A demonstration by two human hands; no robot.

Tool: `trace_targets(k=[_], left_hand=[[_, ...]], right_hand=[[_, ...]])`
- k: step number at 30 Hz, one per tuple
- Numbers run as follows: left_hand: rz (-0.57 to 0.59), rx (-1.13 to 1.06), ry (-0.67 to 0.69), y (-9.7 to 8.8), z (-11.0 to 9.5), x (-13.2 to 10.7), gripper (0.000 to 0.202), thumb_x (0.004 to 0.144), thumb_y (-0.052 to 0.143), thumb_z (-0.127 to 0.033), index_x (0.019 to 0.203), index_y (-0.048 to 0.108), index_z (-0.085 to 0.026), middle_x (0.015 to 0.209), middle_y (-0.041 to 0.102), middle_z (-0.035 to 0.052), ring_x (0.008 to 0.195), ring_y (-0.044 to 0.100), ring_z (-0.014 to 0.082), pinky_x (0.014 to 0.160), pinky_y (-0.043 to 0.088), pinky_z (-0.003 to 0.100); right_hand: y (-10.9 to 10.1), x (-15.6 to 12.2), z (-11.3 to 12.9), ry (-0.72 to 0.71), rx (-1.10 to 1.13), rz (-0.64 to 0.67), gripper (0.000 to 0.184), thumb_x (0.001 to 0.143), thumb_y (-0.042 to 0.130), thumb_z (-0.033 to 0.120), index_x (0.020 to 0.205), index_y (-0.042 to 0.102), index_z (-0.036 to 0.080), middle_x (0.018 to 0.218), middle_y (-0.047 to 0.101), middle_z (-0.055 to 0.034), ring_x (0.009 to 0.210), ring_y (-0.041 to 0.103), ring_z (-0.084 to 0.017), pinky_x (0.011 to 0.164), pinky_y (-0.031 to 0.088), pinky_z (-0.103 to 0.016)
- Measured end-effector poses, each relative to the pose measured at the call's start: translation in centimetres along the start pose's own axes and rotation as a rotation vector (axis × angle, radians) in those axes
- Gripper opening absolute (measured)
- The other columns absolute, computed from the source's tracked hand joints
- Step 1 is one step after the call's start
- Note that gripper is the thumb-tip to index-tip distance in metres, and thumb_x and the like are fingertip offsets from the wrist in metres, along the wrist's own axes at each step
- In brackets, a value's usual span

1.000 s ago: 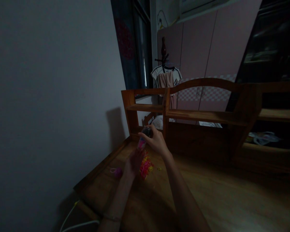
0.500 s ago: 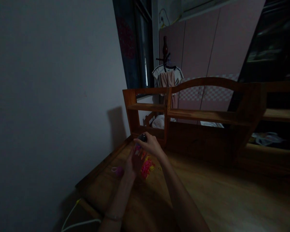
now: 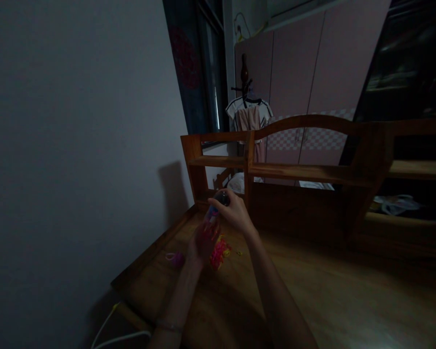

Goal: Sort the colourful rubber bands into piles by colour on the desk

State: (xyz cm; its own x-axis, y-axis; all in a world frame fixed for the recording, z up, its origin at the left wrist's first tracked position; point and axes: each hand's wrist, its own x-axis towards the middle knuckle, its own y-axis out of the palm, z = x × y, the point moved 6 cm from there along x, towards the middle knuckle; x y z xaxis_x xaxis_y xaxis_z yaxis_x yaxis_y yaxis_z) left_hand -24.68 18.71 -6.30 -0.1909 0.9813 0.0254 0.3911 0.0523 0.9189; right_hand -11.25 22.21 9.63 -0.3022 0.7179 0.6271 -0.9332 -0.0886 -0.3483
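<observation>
1. Head view, setting: a dim room. A wooden desk (image 3: pixel 312 291) stands against a grey wall, with a shelf unit (image 3: pixel 218 161) at its rear.
2. Location: the small container (image 3: pixel 218 201) is tilted above the desk's far left corner, directly over a pile of bright bands (image 3: pixel 221 249). A pink item (image 3: pixel 177 259) lies just to the left (identity unclear).
3. Right hand (image 3: pixel 234 215): fingers closed round the container's upper end.
4. Left hand (image 3: pixel 201 242): loosely curled beneath the container's lower end. Whether it grips anything cannot be told.
5. Recommended handling: keep the container low over the pile and the left hand close beneath it, so small pieces are less likely to scatter.
</observation>
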Motion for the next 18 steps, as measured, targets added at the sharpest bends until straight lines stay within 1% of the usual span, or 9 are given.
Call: trace_targets(k=[3,6,9,10,13,15,18], left_hand=[[-0.027,-0.022,-0.004,-0.5,0.0,0.4,0.024,0.092,0.051,-0.024,0.106,0.066,-0.013,0.123,0.064,0.0166,0.127,0.051,0.0312,0.102,0.048,0.045],[-0.069,-0.034,-0.023,-1.2,-0.1,0.7,0.029,0.092,0.05,-0.026,0.111,0.064,-0.009,0.119,0.065,0.0204,0.123,0.054,0.0331,0.097,0.052,0.045],[-0.102,-0.064,-0.059,-1.6,-0.2,0.7,0.029,0.093,0.049,-0.025,0.112,0.065,-0.01,0.112,0.068,0.0185,0.117,0.06,0.0317,0.094,0.054,0.044],[-0.083,-0.071,-0.068,-1.5,-0.2,0.6,0.03,0.093,0.048,-0.026,0.113,0.065,-0.011,0.112,0.069,0.0173,0.116,0.06,0.0303,0.095,0.054,0.043],[0.032,-0.08,-0.057,-0.8,-0.5,0.4,0.033,0.096,0.042,-0.028,0.119,0.063,-0.015,0.117,0.068,0.0132,0.121,0.057,0.026,0.104,0.047,0.042],[0.06,-0.076,-0.058,-0.7,-0.7,0.4,0.035,0.097,0.039,-0.029,0.12,0.063,-0.017,0.117,0.068,0.011,0.121,0.057,0.0246,0.106,0.044,0.043],[-0.002,-0.063,-0.099,-1.7,-0.6,0.5,0.034,0.097,0.04,-0.03,0.114,0.066,-0.015,0.108,0.071,0.0122,0.113,0.062,0.026,0.102,0.048,0.042]], right_hand=[[-0.5,-0.1,0.2,-0.031,0.007,0.018,0.04,0.082,0.061,0.057,0.107,0.058,0.025,0.092,0.068,-0.0035,0.085,0.065,-0.021,0.075,0.048,-0.033],[0.1,-0.3,0.2,-0.039,0.004,0.067,0.049,0.078,0.068,0.051,0.117,0.051,0.026,0.095,0.068,-0.0035,0.086,0.065,-0.022,0.074,0.048,-0.033],[1.0,-0.4,0.4,-0.044,0.025,0.108,0.052,0.073,0.072,0.047,0.113,0.048,0.024,0.092,0.068,-0.0024,0.083,0.066,-0.022,0.072,0.048,-0.032],[1.2,-0.4,0.6,-0.051,0.042,0.118,0.05,0.072,0.073,0.046,0.11,0.049,0.024,0.091,0.068,-0.002,0.083,0.065,-0.021,0.07,0.047,-0.031],[1.8,-0.4,1.4,-0.074,0.1,0.127,0.043,0.073,0.072,0.046,0.102,0.051,0.023,0.092,0.068,-0.0017,0.083,0.065,-0.02,0.069,0.047,-0.029],[2.0,-0.5,1.7,-0.084,0.107,0.118,0.04,0.074,0.071,0.047,0.101,0.052,0.023,0.091,0.068,-0.0014,0.083,0.065,-0.019,0.069,0.047,-0.028],[2.5,-0.7,1.6,-0.073,0.099,0.125,0.04,0.074,0.072,0.049,0.099,0.054,0.023,0.089,0.069,-0.0003,0.082,0.065,-0.019,0.069,0.047,-0.028]])
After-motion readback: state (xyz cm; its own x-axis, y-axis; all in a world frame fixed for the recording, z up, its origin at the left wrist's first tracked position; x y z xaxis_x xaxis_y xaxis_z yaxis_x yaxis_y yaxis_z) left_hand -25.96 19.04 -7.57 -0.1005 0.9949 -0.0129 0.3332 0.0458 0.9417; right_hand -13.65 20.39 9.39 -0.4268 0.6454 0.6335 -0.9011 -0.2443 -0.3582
